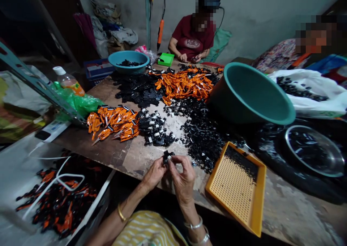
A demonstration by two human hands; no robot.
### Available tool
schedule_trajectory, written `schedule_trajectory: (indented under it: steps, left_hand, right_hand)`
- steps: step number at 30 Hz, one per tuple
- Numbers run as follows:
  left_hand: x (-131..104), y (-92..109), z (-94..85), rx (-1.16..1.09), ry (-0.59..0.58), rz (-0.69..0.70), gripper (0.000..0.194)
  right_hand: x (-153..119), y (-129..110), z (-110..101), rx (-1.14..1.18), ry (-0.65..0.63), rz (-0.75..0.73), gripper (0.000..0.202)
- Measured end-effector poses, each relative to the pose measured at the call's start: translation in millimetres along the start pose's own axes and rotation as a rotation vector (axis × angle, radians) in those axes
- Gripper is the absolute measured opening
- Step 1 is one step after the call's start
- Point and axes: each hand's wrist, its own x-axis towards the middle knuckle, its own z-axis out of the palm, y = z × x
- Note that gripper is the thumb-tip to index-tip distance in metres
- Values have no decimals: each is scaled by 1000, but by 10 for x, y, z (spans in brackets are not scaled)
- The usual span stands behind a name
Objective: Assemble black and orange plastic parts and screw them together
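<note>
Near the table's front edge, my left hand (155,173) and my right hand (184,175) meet around a small black plastic part (166,156) with a whitish bit on it. The fingers of both hands are closed on it, so much of its shape is hidden. Just beyond them lies a heap of black parts with white pieces (153,128). To its left are orange-and-black assembled pieces (118,123). Small loose black parts (202,141) are spread to the right of my hands.
A yellow perforated tray (235,195) holds tiny black bits at right. Behind it stand a large green tub (260,94) and a metal bowl (314,150). Orange parts (187,83) are heaped mid-table. Two people sit across. A box of finished-looking pieces (62,202) stands lower left.
</note>
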Motion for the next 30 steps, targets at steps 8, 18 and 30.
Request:
schedule_trajectory:
  steps: [8,18,30]
  left_hand:
    - [-24,-53,46,300,31,114,34]
    - [-33,-151,89,417,115,162,34]
    - [33,-420,147,592,174,364,31]
  right_hand:
    - [78,-45,49,-26,52,0,3]
    - [100,-73,-1,-73,34,62,3]
    - [181,-29,-82,-103,-67,231,11]
